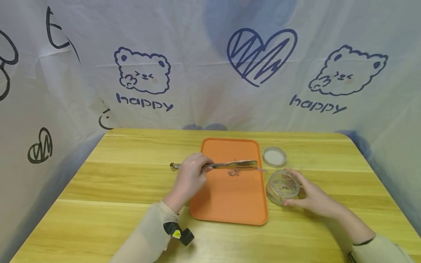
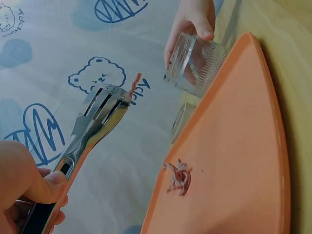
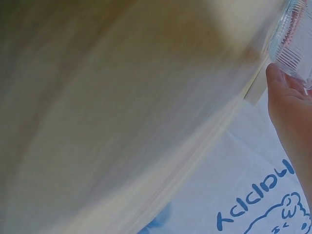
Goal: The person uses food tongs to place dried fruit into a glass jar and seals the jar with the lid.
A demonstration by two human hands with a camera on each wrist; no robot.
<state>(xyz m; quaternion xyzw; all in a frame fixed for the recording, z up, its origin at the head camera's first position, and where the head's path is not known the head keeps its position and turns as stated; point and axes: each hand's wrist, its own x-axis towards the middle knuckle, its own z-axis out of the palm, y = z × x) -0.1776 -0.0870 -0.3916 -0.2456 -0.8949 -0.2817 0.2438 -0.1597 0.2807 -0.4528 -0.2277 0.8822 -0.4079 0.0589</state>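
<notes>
My left hand (image 1: pixel 190 176) grips metal tongs (image 2: pixel 100 114) by the handle, holding them level above the orange tray (image 1: pixel 230 204). A thin reddish strip (image 2: pixel 136 84) sticks out from the tongs' slotted tips, close to the glass jar in the head view. A small tangle of similar strips (image 2: pixel 179 178) lies on the tray below. Right of the tray, my right hand (image 1: pixel 311 197) holds the clear glass jar (image 1: pixel 279 188) from its right side, thumb and fingers around it. Through the ribbed glass, some reddish strips (image 3: pixel 294 22) show inside.
A round clear lid (image 1: pixel 274 157) lies on the wooden table (image 1: pixel 131 182), behind the jar and beside the tray's right edge. A white cloth with drawings (image 1: pixel 197 73) hangs behind the table and along its sides.
</notes>
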